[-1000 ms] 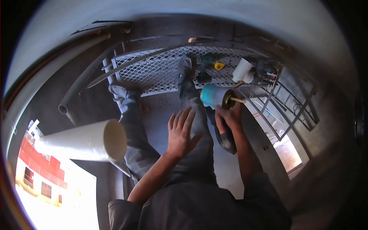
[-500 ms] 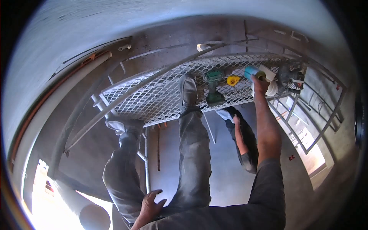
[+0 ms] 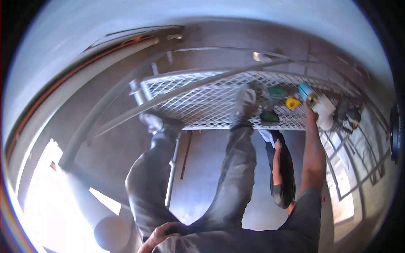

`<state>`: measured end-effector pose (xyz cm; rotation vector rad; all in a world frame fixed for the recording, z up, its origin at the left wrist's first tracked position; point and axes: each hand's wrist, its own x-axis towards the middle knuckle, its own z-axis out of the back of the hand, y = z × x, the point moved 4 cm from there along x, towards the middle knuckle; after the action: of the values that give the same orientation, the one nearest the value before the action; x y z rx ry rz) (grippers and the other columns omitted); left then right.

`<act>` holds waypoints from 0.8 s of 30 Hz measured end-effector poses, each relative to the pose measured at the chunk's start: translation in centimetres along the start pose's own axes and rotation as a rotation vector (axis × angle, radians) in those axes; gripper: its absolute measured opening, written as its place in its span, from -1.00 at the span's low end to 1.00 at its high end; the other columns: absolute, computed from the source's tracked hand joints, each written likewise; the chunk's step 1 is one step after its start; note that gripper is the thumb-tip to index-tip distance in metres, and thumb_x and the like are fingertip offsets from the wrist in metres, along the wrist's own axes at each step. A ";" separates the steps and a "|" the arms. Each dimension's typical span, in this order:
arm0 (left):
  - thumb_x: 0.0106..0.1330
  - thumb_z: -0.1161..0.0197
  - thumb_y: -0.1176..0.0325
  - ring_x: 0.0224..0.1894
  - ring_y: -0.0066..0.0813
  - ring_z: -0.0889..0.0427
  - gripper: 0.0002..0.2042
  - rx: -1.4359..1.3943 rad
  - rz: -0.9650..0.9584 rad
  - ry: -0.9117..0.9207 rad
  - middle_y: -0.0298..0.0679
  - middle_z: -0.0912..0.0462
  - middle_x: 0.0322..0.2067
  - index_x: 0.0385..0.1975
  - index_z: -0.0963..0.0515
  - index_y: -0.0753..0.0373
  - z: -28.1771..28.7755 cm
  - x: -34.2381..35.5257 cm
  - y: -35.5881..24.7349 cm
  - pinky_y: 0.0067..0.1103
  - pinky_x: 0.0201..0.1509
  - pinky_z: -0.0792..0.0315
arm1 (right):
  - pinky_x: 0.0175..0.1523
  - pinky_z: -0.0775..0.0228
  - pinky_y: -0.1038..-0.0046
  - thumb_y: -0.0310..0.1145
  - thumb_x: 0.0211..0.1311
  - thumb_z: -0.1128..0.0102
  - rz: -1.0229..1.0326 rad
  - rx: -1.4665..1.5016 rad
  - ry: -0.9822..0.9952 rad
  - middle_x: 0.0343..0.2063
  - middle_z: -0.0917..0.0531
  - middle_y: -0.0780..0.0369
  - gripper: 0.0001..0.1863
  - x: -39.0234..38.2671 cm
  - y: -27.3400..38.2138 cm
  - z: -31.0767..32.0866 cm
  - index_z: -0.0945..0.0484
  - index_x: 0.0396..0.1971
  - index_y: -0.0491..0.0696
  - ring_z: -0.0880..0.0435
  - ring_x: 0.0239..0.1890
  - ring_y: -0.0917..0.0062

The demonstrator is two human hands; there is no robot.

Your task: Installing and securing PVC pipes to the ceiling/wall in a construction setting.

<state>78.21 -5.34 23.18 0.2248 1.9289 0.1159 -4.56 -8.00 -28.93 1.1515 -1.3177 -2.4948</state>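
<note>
My right arm stretches far forward over a metal mesh platform. At its far right, my right hand is closed at the near end of a teal roll with a yellowish end; the fingers are partly hidden and blurred. Pale white rounded things lie right beside that hand. To the left of the roll are a yellow tape measure and a green cordless drill. My left hand rests on my lap with its fingers laid out, partly hidden by the dark cloth, holding nothing.
My shoes stand on the mesh, a diagonal rail crossing between them. Dark tools lie at the platform's right end. Below, on the floor, another person stands in dark clothes. A large pipe runs along the left.
My view has swung left, so everything appears shifted right. My right hand and the teal roll have come slightly nearer the tape measure. My left hand has settled lower onto my lap.
</note>
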 end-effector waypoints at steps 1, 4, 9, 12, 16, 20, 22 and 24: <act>0.32 -0.18 0.47 0.09 -0.37 -0.52 -0.59 -0.089 0.137 -0.030 -0.14 -0.57 0.02 0.16 -0.38 0.34 0.5 -2.2 0.2 -0.47 0.22 -0.37 | 0.23 -0.25 0.43 -0.14 -0.20 -0.55 0.097 -0.614 0.019 0.14 -0.44 0.15 -0.08 -2.2 -1.4 0.8 -0.29 0.18 -0.20 -0.42 0.12 0.41; 0.25 -0.22 0.48 0.07 -0.32 -0.54 -0.63 -0.361 0.089 -0.050 -0.11 -0.57 0.03 0.07 -0.46 0.38 3.6 -9.9 4.7 -0.45 0.21 -0.38 | 0.35 -0.08 0.31 0.04 0.00 -0.29 0.391 -1.785 0.164 0.19 -0.44 0.04 -0.25 -6.5 3.2 -0.8 -0.45 0.12 -0.17 -0.31 0.29 0.27; 0.08 -0.30 0.51 -0.02 -0.23 -0.59 -0.65 -0.224 -0.087 -0.453 -0.01 -0.58 -0.02 -0.08 -0.55 0.41 12.2 -22.5 9.0 -0.40 0.07 -0.45 | -0.32 -0.39 0.53 -0.38 0.06 -0.29 -0.161 -0.610 0.497 -0.37 -0.59 0.30 -0.67 -31.0 18.9 -22.7 -0.54 -0.15 -0.16 -0.54 -0.40 0.59; 0.42 0.03 -0.01 0.22 -0.21 -0.36 -0.45 -0.621 -0.496 -0.587 -0.16 -0.34 0.25 0.32 -0.19 0.11 22.2 -23.0 12.6 -0.28 0.19 -0.30 | -0.09 -0.36 0.57 -0.27 0.11 -0.26 0.123 -0.669 0.995 -0.26 -0.60 0.27 -0.55 -45.0 34.6 -38.9 -0.49 -0.01 -0.15 -0.55 -0.21 0.62; 0.38 0.19 -0.24 0.34 -0.15 -0.20 -0.26 -0.723 -0.608 -0.713 -0.14 -0.13 0.37 0.41 0.09 0.10 32.1 -20.8 9.3 -0.20 0.33 -0.11 | 0.16 -0.35 0.38 -0.11 0.02 -0.34 0.269 -0.757 1.572 -0.06 -0.58 -0.01 -0.24 -63.8 43.0 -56.2 -0.32 0.18 -0.20 -0.56 0.02 0.31; 0.25 0.21 -0.41 0.40 -0.11 -0.05 -0.09 -0.958 -0.750 -0.579 -0.11 -0.05 0.39 0.41 0.15 0.17 37.5 -18.2 5.8 -0.17 0.41 0.06 | 0.28 -0.23 0.25 0.22 -0.10 -0.34 0.359 -0.978 2.073 0.09 -0.46 -0.16 0.05 -84.2 41.3 -67.4 -0.20 0.26 -0.22 -0.45 0.19 0.15; 0.21 0.21 -0.44 0.41 -0.11 -0.03 -0.06 -1.035 -0.858 -0.434 -0.09 -0.04 0.39 0.41 0.15 0.17 38.9 -15.3 2.8 -0.16 0.41 0.06 | 0.34 -0.15 0.27 0.40 -0.25 -0.34 0.529 -1.209 2.101 0.21 -0.34 -0.15 0.26 -91.6 37.8 -71.5 -0.16 0.27 -0.32 -0.34 0.28 0.16; 0.18 0.20 -0.47 0.42 -0.10 0.00 -0.02 -1.096 -0.973 -0.298 -0.08 -0.02 0.40 0.41 0.16 0.18 40.2 -13.5 1.0 -0.16 0.41 0.07 | 0.38 -0.10 0.26 0.47 -0.34 -0.33 0.617 -1.344 2.045 0.28 -0.22 -0.15 0.35 -97.0 32.9 -74.7 -0.13 0.28 -0.34 -0.25 0.33 0.14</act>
<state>120.51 -8.33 21.15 -1.3167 1.2606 0.4242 105.32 -39.49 25.90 1.3692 0.5112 -0.3641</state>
